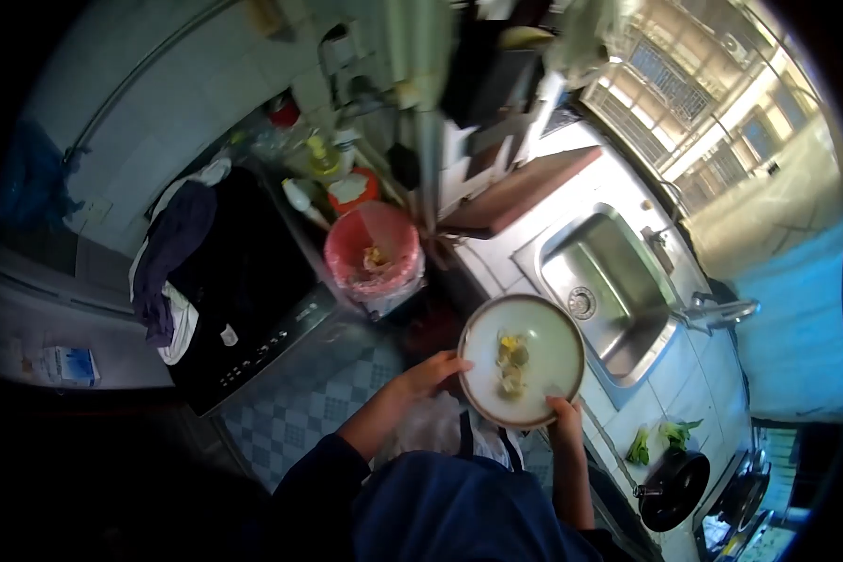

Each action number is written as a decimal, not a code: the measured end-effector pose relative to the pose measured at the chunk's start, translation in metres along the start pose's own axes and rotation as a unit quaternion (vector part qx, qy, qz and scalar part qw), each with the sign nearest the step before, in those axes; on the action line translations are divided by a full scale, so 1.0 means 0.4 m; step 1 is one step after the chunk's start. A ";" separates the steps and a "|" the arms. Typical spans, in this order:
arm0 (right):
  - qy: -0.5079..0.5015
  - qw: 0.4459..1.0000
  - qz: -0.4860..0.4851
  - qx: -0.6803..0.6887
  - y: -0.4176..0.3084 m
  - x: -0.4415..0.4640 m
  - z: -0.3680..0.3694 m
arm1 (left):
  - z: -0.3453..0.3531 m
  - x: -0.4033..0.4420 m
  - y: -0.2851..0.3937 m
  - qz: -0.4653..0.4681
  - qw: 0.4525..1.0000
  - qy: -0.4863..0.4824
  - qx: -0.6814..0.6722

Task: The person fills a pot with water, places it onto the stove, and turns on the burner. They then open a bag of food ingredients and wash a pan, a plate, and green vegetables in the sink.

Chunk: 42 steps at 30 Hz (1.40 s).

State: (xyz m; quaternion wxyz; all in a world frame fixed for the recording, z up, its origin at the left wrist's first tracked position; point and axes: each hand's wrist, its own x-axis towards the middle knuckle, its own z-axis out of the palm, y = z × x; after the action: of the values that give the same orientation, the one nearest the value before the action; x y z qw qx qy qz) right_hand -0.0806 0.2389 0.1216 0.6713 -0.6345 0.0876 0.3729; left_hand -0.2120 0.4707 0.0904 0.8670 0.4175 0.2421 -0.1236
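Note:
Both my hands hold a pale round plate [550, 351] with a brown rim. On it lie yellowish and greyish food scraps [512, 363], too small to name exactly. My left hand [435, 373] grips the plate's left edge, and my right hand [564, 421] has its thumb over the lower right rim. Beyond the plate, up and to the left, stands a bin lined with a pink bag [373, 245], with some scraps inside. The steel sink [618, 290] is just to the right of the plate.
A faucet [717, 311] reaches over the sink's right side. Green vegetable pieces [676, 432] and a black pan [674, 492] are on the tiled counter at lower right. Clothes [176, 262] lie on a black-topped appliance [253, 272] at left. A brown board [525, 194] stands behind the sink.

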 end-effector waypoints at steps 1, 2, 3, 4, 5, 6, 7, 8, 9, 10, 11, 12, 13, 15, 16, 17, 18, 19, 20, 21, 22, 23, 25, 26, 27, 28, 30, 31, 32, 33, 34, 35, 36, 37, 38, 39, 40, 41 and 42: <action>-0.019 0.998 0.052 0.016 0.041 0.023 0.050 | -0.010 -0.063 0.022 0.026 0.993 -0.016 -0.113; -0.038 0.994 0.100 0.036 0.074 0.044 0.106 | -0.032 -0.106 0.043 0.054 0.974 -0.031 -0.219; -0.048 0.990 0.076 0.105 0.093 0.043 0.195 | -0.064 -0.108 -0.006 0.101 0.971 -0.022 -0.216; -0.069 0.984 0.104 0.125 0.088 0.033 0.267 | -0.077 -0.123 -0.018 0.103 0.970 -0.019 -0.219; -0.074 0.980 0.126 0.132 0.100 0.038 0.319 | -0.087 -0.133 -0.027 0.187 0.972 0.039 -0.135; -0.078 0.976 0.149 0.140 0.106 0.035 0.372 | -0.090 -0.145 -0.009 0.266 0.958 0.096 -0.050; -0.077 0.980 0.132 0.128 0.109 0.026 0.420 | -0.086 -0.161 0.005 0.251 0.950 0.153 -0.102; -0.085 0.978 0.136 0.130 0.116 0.026 0.455 | -0.099 -0.179 0.023 0.249 0.950 0.155 -0.106; -0.093 0.978 0.152 0.105 0.114 0.027 0.481 | -0.113 -0.194 0.037 0.258 0.942 0.166 -0.139; -0.102 0.977 0.166 0.081 0.106 0.030 0.506 | -0.129 -0.203 0.049 0.267 0.932 0.177 -0.172; -0.121 0.977 0.168 0.048 0.080 0.024 0.538 | -0.148 -0.210 0.057 0.266 0.919 0.183 -0.228; -0.141 0.975 0.169 0.015 0.048 0.017 0.566 | -0.168 -0.219 0.063 0.284 0.909 0.184 -0.243; -0.150 0.974 0.166 -0.042 0.030 0.021 0.581 | -0.191 -0.230 0.068 0.274 0.898 0.182 -0.291; -0.053 0.964 -0.169 -0.200 0.042 0.063 0.590 | -0.216 -0.270 0.094 0.226 0.881 0.215 -0.356; 0.036 0.872 -0.348 -0.342 0.015 0.087 0.602 | -0.225 -0.295 0.097 0.222 0.892 0.217 -0.328; 0.032 0.873 -0.346 -0.342 -0.019 0.101 0.619 | -0.228 -0.310 0.104 0.235 0.894 0.222 -0.311; -0.088 0.843 -0.366 -0.385 -0.064 0.108 0.638 | -0.225 -0.325 0.109 0.247 0.894 0.228 -0.294; -0.207 0.799 -0.377 -0.420 -0.104 0.114 0.656 | -0.221 -0.340 0.117 0.242 0.895 0.248 -0.279; -0.309 0.790 -0.274 -0.453 -0.124 0.113 0.690 | -0.222 -0.353 0.110 0.237 0.894 0.257 -0.280; -0.408 0.764 -0.237 -0.440 -0.121 0.122 0.722 | -0.232 -0.359 0.105 0.203 0.899 0.242 -0.303; -0.502 0.728 -0.203 -0.421 -0.115 0.126 0.751 | -0.239 -0.361 0.109 0.170 0.903 0.226 -0.323; -0.545 0.680 -0.243 -0.425 -0.093 0.132 0.765 | -0.232 -0.367 0.129 0.166 0.905 0.232 -0.315; -0.573 0.587 -0.339 -0.462 -0.014 0.152 0.785 | -0.220 -0.377 0.167 0.161 0.907 0.248 -0.299; -0.571 0.592 -0.339 -0.457 -0.005 0.153 0.802 | -0.215 -0.380 0.184 0.156 0.908 0.258 -0.291; -0.582 0.581 -0.321 -0.470 -0.001 0.156 0.817 | -0.216 -0.384 0.200 0.143 0.904 0.263 -0.304; -0.593 0.569 -0.302 -0.483 0.004 0.160 0.831 | -0.226 -0.387 0.209 0.133 0.902 0.267 -0.313; -0.591 0.566 -0.317 -0.479 0.030 0.176 0.848 | -0.244 -0.396 0.250 0.091 0.898 0.271 -0.334; -0.581 0.570 -0.339 -0.472 0.037 0.190 0.860 | -0.240 -0.399 0.279 0.069 0.899 0.296 -0.317; -0.570 0.573 -0.362 -0.465 0.045 0.212 0.871 | -0.254 -0.397 0.291 0.066 0.899 0.298 -0.315; -0.589 0.559 -0.360 -0.459 0.054 0.248 0.887 | -0.269 -0.397 0.299 0.046 0.902 0.302 -0.306; -0.566 0.565 -0.403 -0.444 0.059 0.279 0.893 | -0.280 -0.392 0.311 0.027 0.904 0.305 -0.297; -0.556 0.535 -0.420 -0.478 0.057 0.314 0.907 | -0.274 -0.389 0.345 0.016 0.902 0.310 -0.300; -0.546 0.503 -0.435 -0.509 0.047 0.341 0.922 | -0.279 -0.381 0.362 0.014 0.901 0.314 -0.299; -0.507 0.518 -0.455 -0.517 0.040 0.360 0.933 | -0.284 -0.375 0.377 0.006 0.901 0.311 -0.301; -0.467 0.531 -0.475 -0.524 0.028 0.376 0.944 | -0.289 -0.369 0.391 -0.002 0.902 0.308 -0.303; -0.429 0.551 -0.479 -0.531 0.058 0.418 0.952 | -0.298 -0.361 0.395 -0.009 0.903 0.305 -0.301; -0.373 0.521 -0.515 -0.569 0.136 0.493 0.956 | -0.303 -0.354 0.403 -0.011 0.902 0.310 -0.299; -0.324 0.590 -0.468 -0.573 0.122 0.494 0.963 | -0.308 -0.347 0.412 -0.025 0.905 0.309 -0.291; -0.272 0.653 -0.416 -0.571 0.099 0.486 0.969 | -0.310 -0.342 0.421 -0.039 0.908 0.308 -0.282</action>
State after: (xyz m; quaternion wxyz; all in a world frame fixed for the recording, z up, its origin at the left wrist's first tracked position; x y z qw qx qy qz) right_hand -0.1055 0.6669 0.0453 0.2550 -0.7330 -0.6023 0.1868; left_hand -0.2977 0.6739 0.2075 0.8256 0.1631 0.5377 0.0512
